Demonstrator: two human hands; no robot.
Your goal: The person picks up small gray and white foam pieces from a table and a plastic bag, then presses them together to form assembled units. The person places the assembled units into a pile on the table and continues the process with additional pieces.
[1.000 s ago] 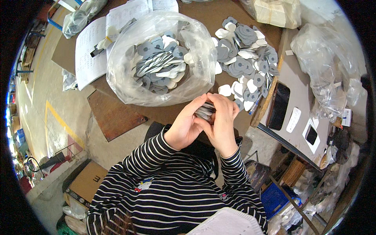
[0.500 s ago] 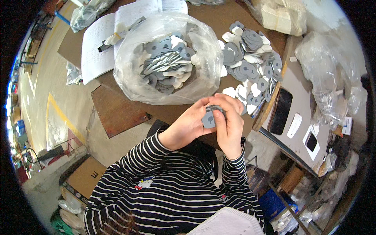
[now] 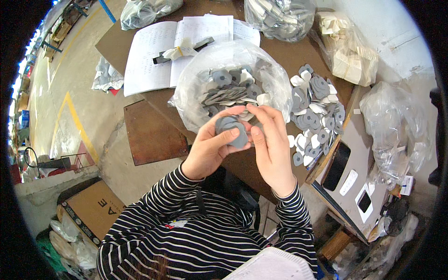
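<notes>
While my left hand (image 3: 210, 149) pinches a small stack of grey discs (image 3: 232, 131) between thumb and fingers, my right hand (image 3: 270, 144) meets it from the other side, fingertips resting on the front disc, so both hands are closed together on the stack just above the near edge of the brown table (image 3: 154, 135). My worry is that the discs look thin and slick; if the thumb pressure eases, I judge the stack could fan out and spill off the table edge into my lap. Just behind my hands sits an open clear plastic bag (image 3: 196, 93) heaped with the same grey and white discs. To its right, a loose pile of discs (image 3: 317, 107) lies on the table. Another bagged lot (image 3: 280, 16) rests further back, beside an open notebook (image 3: 158, 51).
</notes>
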